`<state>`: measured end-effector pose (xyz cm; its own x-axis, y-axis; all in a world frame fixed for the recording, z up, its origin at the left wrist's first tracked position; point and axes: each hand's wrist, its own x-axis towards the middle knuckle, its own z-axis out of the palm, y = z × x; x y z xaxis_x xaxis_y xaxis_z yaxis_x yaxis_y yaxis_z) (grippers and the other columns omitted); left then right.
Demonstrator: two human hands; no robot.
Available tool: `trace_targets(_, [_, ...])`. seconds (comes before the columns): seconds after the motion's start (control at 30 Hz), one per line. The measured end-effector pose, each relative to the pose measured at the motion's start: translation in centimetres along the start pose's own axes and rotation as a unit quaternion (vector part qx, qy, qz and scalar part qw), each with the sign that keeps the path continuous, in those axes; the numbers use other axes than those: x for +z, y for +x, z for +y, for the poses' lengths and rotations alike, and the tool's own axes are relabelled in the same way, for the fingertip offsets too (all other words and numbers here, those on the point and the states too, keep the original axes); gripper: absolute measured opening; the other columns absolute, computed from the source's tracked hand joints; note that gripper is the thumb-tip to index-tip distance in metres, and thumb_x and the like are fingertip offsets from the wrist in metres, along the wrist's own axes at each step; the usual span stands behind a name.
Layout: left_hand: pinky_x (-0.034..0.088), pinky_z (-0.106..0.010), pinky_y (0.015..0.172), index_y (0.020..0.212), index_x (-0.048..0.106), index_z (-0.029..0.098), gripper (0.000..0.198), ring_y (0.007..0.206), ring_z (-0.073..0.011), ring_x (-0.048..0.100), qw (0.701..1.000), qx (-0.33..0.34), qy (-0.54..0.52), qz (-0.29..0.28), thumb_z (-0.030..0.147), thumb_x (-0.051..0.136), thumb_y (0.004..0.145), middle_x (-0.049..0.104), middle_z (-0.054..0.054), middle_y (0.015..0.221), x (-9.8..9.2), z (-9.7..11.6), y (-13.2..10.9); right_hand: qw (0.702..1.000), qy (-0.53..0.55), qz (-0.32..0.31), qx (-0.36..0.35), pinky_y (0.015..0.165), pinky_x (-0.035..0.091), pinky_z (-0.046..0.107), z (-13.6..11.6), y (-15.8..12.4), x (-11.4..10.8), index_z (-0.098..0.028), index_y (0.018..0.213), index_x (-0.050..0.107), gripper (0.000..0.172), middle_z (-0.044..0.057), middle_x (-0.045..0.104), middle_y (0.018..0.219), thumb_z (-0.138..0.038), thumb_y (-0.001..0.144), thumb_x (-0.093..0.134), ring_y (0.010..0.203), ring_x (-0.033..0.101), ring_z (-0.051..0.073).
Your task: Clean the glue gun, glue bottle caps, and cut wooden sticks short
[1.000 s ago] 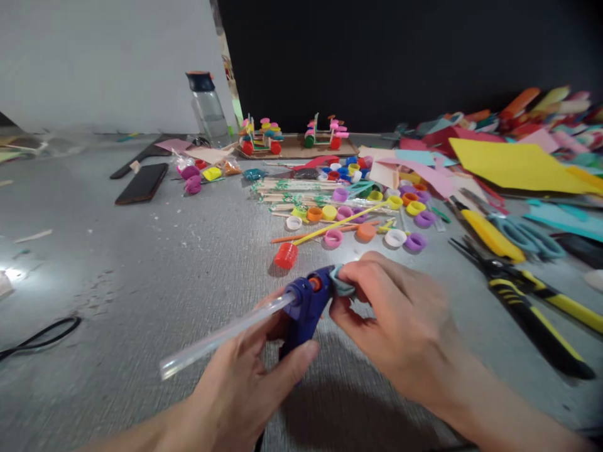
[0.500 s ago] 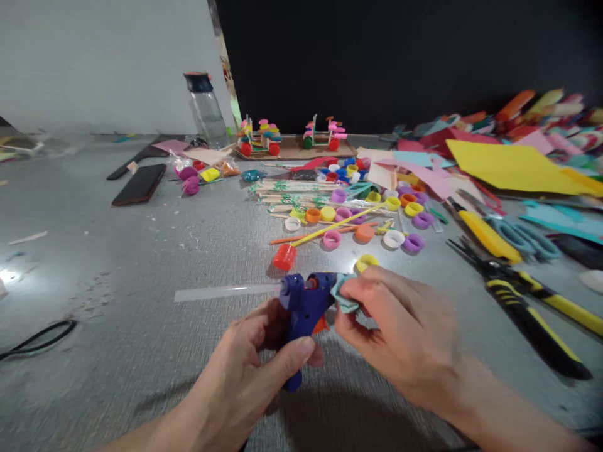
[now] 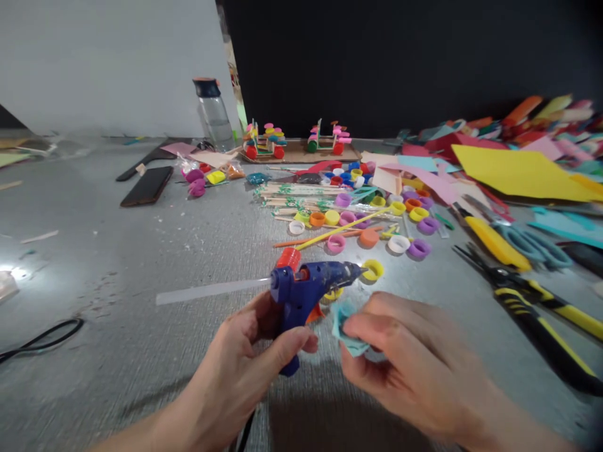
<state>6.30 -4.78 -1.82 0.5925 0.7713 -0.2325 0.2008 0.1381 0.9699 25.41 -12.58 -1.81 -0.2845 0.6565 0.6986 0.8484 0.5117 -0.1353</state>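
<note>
My left hand (image 3: 254, 364) is wrapped round the handle of a blue hot glue gun (image 3: 301, 289), whose nozzle points right. A long clear glue stick (image 3: 211, 291) juts out of its back end, and an orange trigger shows below the body. Pinched in my right hand (image 3: 414, 358) is a crumpled light blue piece of paper or cloth (image 3: 346, 323), just below the nozzle and apart from it. Behind the gun lies a red bottle cap (image 3: 289, 258). A yellow cap (image 3: 372, 270) sits by the nozzle tip.
Bottle caps, wrapped sticks (image 3: 296, 194) and coloured straws spread across the middle. Pliers (image 3: 518, 295), a yellow-handled cutter (image 3: 499, 243) and scissors (image 3: 532, 243) lie at right, near coloured sheets (image 3: 513, 172). A phone (image 3: 147, 186), water bottle (image 3: 214, 116) and small toy-like models (image 3: 266, 141) stand farther back.
My right hand has drawn the light blue piece down and away from the nozzle, which is now uncovered. The glue gun has risen slightly in view.
</note>
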Motion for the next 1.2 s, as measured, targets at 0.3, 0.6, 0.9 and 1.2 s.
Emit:
trace_targets(0.3, [0.048, -0.022, 0.071, 0.106, 0.07, 0.023, 0.018, 0.081, -0.0143, 0.067, 0.998, 0.018, -0.054, -0.008, 0.032, 0.071, 0.09, 0.077, 0.001, 0.086, -0.3, -1.1, 0.0, 0.99, -0.055, 0.082, 0.099, 0.068, 0.056, 0.024, 0.9, -0.8, -0.2, -0.016, 0.108, 0.062, 0.018, 0.004, 0.07, 0.087, -0.009, 0.091, 0.063, 0.072, 0.066, 0.013])
trace_targets(0.6, [0.05, -0.022, 0.07, 0.111, 0.071, 0.026, 0.023, 0.084, -0.0153, 0.068, 0.998, 0.012, -0.052, -0.029, 0.038, 0.07, 0.092, 0.078, 0.0, 0.089, 0.0, -1.6, -0.4, 0.993, -0.01, 0.036, 0.108, 0.074, 0.055, 0.027, 0.3, -0.3, 0.8, -0.011, 0.108, 0.062, 0.016, 0.008, 0.07, 0.089, -0.008, 0.094, 0.058, 0.084, 0.067, 0.016])
trace_targets(0.9, [0.049, -0.021, 0.067, 0.108, 0.072, 0.025, 0.022, 0.079, -0.0141, 0.067, 0.993, 0.031, -0.114, -0.018, 0.039, 0.073, 0.09, 0.078, -0.002, 0.094, 0.0, -1.5, 0.0, 0.992, 0.071, 0.037, 0.096, 0.066, 0.054, 0.023, -0.5, -0.5, -0.1, -0.016, 0.106, 0.06, 0.015, 0.002, 0.068, 0.086, -0.009, 0.093, 0.056, 0.074, 0.065, 0.012])
trace_targets(1.2, [0.046, -0.026, 0.071, 0.106, 0.072, 0.021, 0.026, 0.082, -0.0172, 0.065, 0.993, 0.023, -0.108, -0.038, 0.043, 0.064, 0.095, 0.078, -0.004, 0.09, -0.2, -1.5, 0.0, 0.987, 0.0, 0.109, 0.114, 0.056, 0.048, 0.024, 0.4, -0.7, -0.2, -0.015, 0.106, 0.064, 0.017, -0.001, 0.062, 0.076, -0.008, 0.09, 0.063, 0.059, 0.054, 0.01])
